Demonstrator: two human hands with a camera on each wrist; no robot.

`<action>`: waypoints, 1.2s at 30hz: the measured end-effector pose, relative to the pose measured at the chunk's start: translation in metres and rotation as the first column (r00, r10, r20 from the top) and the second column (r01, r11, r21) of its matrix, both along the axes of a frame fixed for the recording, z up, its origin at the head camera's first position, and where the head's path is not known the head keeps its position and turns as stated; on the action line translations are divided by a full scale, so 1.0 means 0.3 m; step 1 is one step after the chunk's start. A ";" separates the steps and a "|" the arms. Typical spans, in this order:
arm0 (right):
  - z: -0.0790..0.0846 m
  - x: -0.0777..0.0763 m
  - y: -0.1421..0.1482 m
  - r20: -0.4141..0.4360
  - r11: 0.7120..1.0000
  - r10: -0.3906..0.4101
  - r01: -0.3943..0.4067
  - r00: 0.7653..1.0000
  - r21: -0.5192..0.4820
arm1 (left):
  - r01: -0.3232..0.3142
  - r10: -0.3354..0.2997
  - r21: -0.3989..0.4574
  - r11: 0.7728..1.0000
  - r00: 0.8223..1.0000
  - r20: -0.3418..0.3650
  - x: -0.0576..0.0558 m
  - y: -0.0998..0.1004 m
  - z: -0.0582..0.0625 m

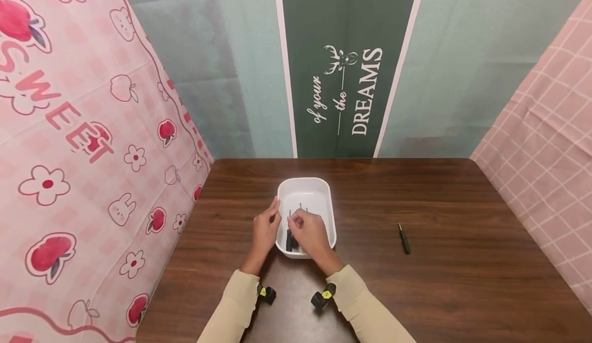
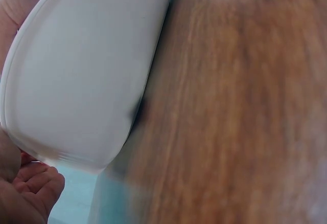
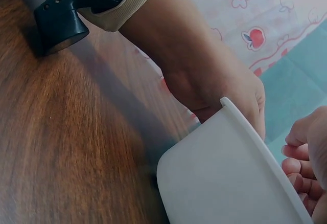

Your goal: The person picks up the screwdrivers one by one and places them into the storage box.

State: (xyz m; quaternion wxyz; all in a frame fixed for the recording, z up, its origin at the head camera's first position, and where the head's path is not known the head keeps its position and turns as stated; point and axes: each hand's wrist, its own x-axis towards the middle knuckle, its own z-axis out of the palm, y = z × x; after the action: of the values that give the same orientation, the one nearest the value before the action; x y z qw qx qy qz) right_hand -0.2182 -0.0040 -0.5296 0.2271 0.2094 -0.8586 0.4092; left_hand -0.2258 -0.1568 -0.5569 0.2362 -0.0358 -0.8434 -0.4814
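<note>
A white rectangular tray [image 1: 305, 184] sits on the table with several small screwdrivers inside, their thin shafts pointing toward its far end. My left hand [image 1: 265, 227] holds the tray's left rim; in the left wrist view its fingers [image 2: 43, 185] curl beside the rim. Over the tray's near half, my right hand [image 1: 311, 230] has thumb and fingertips drawn together at the shaft of a black-handled screwdriver [image 1: 289, 241] lying along the left wall. The right palm hides part of the other screwdrivers. In the right wrist view, the curled right fingers [image 3: 301, 175] show just beyond the tray wall.
Off to the right, another screwdriver [image 1: 404, 239] with a dark handle lies alone on the brown wooden table [image 1: 439, 291]. Printed cloths hang around the table, with a pink one [image 1: 92, 188] on the left and a green one [image 1: 342, 24] at the back.
</note>
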 end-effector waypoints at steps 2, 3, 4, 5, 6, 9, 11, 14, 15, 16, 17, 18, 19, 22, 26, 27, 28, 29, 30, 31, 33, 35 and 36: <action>0.003 0.001 0.001 0.000 1.000 -0.002 0.002 1.000 -0.011 | 0.001 -0.001 -0.003 1.000 1.000 0.001 -0.001 0.001 0.002; 0.005 0.001 0.001 -0.001 1.000 -0.001 0.001 1.000 -0.019 | 0.003 -0.003 -0.005 1.000 1.000 -0.001 -0.002 0.001 0.003; 0.006 0.002 0.001 -0.001 1.000 0.001 -0.001 1.000 -0.027 | 0.005 -0.005 -0.005 1.000 1.000 0.001 -0.003 0.002 0.005; 0.008 0.003 0.002 -0.003 1.000 0.000 0.000 1.000 -0.031 | 0.005 -0.005 -0.005 1.000 1.000 0.002 -0.004 0.002 0.007; 0.009 0.004 0.002 -0.004 0.999 0.000 0.000 1.000 -0.035 | 0.007 -0.007 -0.003 1.000 1.000 0.004 -0.004 0.001 0.008; 0.014 0.007 0.005 -0.010 1.000 -0.012 0.012 1.000 -0.024 | 0.008 -0.008 0.004 1.000 1.000 0.015 -0.008 -0.001 0.010; 0.018 0.008 0.009 -0.022 1.000 -0.027 0.027 0.999 -0.003 | 0.006 -0.006 0.005 1.000 1.000 0.014 -0.009 -0.003 0.011; 0.020 0.011 0.020 -0.037 0.999 -0.044 0.045 0.998 0.016 | 0.005 -0.005 0.004 1.000 1.000 0.008 -0.009 -0.004 0.011; 0.018 0.011 0.024 -0.037 0.999 -0.049 0.050 0.998 0.015 | 0.004 -0.004 0.000 1.000 1.000 0.006 -0.007 -0.005 0.010; 0.016 0.011 0.029 -0.034 0.998 -0.054 0.054 0.998 0.013 | 0.006 -0.006 -0.003 1.000 1.000 0.006 -0.006 -0.005 0.009; 0.014 0.012 0.034 -0.028 0.998 -0.059 0.060 0.998 0.009 | 0.005 -0.005 -0.008 1.000 1.000 0.008 -0.004 -0.005 0.008; 0.013 0.012 0.039 -0.024 0.998 -0.063 0.064 0.998 0.001 | 0.007 -0.007 -0.011 1.000 1.000 0.010 -0.003 -0.006 0.005; 0.011 0.012 0.044 -0.020 0.998 -0.064 0.064 0.998 -0.010 | 0.007 -0.007 -0.016 1.000 1.000 0.010 -0.002 -0.006 0.004; 0.010 0.008 0.059 -0.012 0.997 -0.064 0.064 0.998 -0.040 | 0.007 -0.007 -0.020 1.000 1.000 0.009 -0.001 -0.006 0.002; 0.010 0.004 0.077 -0.012 0.996 -0.075 0.074 0.997 -0.058 | 0.002 -0.001 -0.019 1.000 1.000 0.014 0.000 -0.005 0.002; 0.011 0.003 0.081 -0.011 0.995 -0.080 0.079 0.997 -0.059 | 0.001 0.000 -0.020 1.000 1.000 0.014 0.000 -0.005 0.002; 0.012 0.003 0.085 -0.007 0.994 -0.086 0.085 0.996 -0.064 | 0.000 0.000 -0.020 1.000 1.000 0.014 0.000 -0.005 0.001; 0.014 0.005 0.089 0.000 0.994 -0.089 0.088 0.996 -0.071 | 0.000 0.000 -0.020 1.000 1.000 0.013 0.000 -0.005 0.001; 0.016 0.007 0.093 0.007 0.993 -0.092 0.093 0.996 -0.075 | 0.001 -0.001 -0.020 1.000 1.000 0.010 0.000 -0.004 0.001; 0.019 0.009 0.097 0.013 0.992 -0.094 0.095 0.995 -0.078 | 0.003 -0.003 -0.020 1.000 1.000 0.005 0.000 -0.004 0.001; 0.022 0.014 0.105 0.021 0.991 -0.102 0.104 0.995 -0.080 | 0.004 -0.004 -0.018 1.000 1.000 0.003 0.001 -0.004 0.002; 0.023 0.019 0.114 0.024 0.990 -0.112 0.114 0.993 -0.080 | 0.007 -0.007 -0.018 1.000 1.000 0.005 0.001 -0.003 0.003; 0.023 0.022 0.119 0.023 0.990 -0.117 0.119 0.993 -0.079 | 0.008 -0.008 -0.017 1.000 1.000 0.009 0.001 -0.004 0.004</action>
State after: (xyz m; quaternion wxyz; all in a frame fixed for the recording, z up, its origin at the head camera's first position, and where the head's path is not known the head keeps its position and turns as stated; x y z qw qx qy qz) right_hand -0.2117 0.0315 -0.5226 0.2511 0.1452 -0.8545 0.4310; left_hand -0.2256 -0.1579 -0.5557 0.2299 -0.0390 -0.8483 -0.4754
